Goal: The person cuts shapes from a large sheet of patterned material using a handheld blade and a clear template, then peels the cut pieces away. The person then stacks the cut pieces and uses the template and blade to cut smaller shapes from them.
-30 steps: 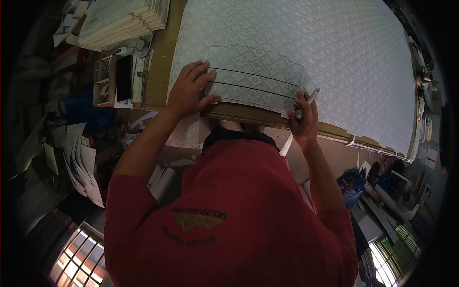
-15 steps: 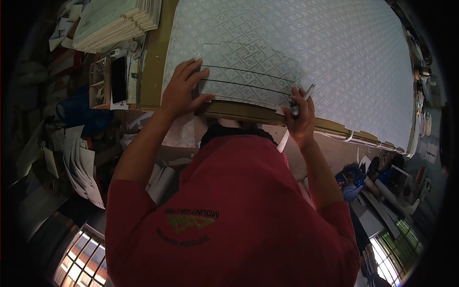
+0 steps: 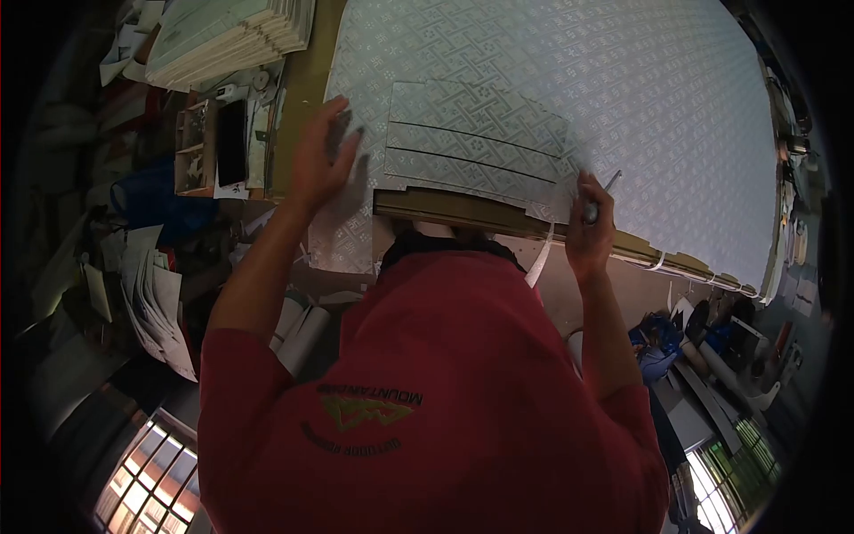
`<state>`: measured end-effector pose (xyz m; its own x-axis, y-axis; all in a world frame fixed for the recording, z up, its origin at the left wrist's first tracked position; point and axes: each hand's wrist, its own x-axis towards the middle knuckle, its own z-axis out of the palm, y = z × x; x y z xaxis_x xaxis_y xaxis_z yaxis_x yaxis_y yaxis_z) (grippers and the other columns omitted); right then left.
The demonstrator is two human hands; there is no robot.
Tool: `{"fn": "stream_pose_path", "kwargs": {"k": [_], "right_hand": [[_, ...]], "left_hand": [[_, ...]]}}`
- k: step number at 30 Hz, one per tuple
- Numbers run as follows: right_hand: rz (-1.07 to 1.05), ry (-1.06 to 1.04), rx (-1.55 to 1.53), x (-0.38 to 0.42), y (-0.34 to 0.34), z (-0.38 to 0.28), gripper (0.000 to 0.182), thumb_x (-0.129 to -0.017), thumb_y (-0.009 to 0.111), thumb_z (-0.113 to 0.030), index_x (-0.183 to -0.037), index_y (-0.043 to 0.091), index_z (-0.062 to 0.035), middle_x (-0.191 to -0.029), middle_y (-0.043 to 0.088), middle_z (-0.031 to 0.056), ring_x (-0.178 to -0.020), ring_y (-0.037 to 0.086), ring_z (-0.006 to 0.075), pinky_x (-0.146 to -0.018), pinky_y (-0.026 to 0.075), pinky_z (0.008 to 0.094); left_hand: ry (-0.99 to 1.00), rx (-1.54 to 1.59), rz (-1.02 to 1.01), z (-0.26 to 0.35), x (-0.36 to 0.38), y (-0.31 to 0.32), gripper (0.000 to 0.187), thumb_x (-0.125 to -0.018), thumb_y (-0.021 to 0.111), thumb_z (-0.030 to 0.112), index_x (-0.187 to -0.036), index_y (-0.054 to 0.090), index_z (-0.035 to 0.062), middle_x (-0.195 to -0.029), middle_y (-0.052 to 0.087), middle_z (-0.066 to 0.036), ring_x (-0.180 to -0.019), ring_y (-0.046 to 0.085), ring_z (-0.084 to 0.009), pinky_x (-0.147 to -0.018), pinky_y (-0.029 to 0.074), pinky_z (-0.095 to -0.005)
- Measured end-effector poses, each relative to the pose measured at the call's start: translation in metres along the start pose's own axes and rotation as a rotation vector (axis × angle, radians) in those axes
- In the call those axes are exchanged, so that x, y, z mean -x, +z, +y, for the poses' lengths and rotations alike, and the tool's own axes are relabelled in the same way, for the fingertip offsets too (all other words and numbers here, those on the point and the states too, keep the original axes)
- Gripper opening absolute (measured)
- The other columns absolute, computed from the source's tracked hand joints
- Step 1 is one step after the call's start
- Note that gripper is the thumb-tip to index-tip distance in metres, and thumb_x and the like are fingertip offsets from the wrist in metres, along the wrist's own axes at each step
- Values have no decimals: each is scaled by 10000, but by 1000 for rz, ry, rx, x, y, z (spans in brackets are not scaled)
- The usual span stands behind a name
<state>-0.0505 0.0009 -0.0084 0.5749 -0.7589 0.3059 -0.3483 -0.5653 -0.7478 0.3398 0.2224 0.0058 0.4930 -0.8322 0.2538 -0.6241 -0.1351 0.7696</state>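
Note:
A large patterned silver-white sheet (image 3: 640,89) covers the table. On it, at the near edge, lies a smaller cut piece (image 3: 480,147) of the same pattern with two dark lines across it. My left hand (image 3: 318,160) hovers just left of that piece with fingers spread, holding nothing. My right hand (image 3: 592,231) is at the piece's right corner, closed around a slim metal cutting tool (image 3: 601,196). A thin pale strip (image 3: 539,262) hangs from the table edge beside that hand. My red shirt (image 3: 427,400) fills the lower view.
A brown board edge (image 3: 463,212) runs under the sheet. A stack of sheets (image 3: 231,36) lies at the far left, with a dark phone (image 3: 231,142) in a small tray below it. Loose papers (image 3: 156,303), a blue bag (image 3: 142,191) and clutter crowd the floor.
My left hand has lifted off the cut piece and shifted left, fingers spread. My right hand has slid to the right along the edge with the tool. The pale strip now hangs lower.

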Motion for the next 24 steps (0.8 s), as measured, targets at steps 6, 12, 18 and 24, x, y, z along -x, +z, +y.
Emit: {"fn": "stream_pose_path", "kwargs": {"k": [6, 12, 18, 24], "right_hand": [[81, 32, 134, 3, -15, 11, 232, -990, 564, 67, -1213, 564, 3, -1327, 688, 231, -1331, 610, 389, -1089, 492, 451], [58, 27, 163, 8, -16, 11, 229, -998, 553, 61, -1217, 560, -5, -1318, 696, 224, -1326, 611, 383, -1094, 485, 444], [116, 10, 218, 12, -24, 11, 237, -965, 574, 63, -1191, 568, -10, -1280, 711, 217, -1289, 623, 424, -1065, 504, 476], [161, 75, 280, 31, -40, 6, 201, -1001, 567, 54, -1192, 552, -6, -1294, 708, 222, -1336, 607, 388, -1080, 502, 439]], "left_hand": [[-129, -72, 160, -6, 20, -13, 463, -927, 724, 94, -1370, 603, 40, -1270, 642, -185, -1151, 647, -353, -1010, 517, -418], [175, -281, -91, 31, 8, 23, 547, -871, 821, 240, -1364, 632, 95, -1391, 555, -208, -1274, 547, -405, -1077, 465, -484], [255, -362, -167, 25, 5, 28, 681, -807, 875, 330, -1399, 620, 111, -1456, 506, -215, -1333, 491, -444, -1135, 409, -520], [216, -332, -196, 28, 6, 31, 680, -807, 876, 328, -1395, 621, 103, -1488, 491, -214, -1367, 473, -435, -1156, 389, -528]]}}
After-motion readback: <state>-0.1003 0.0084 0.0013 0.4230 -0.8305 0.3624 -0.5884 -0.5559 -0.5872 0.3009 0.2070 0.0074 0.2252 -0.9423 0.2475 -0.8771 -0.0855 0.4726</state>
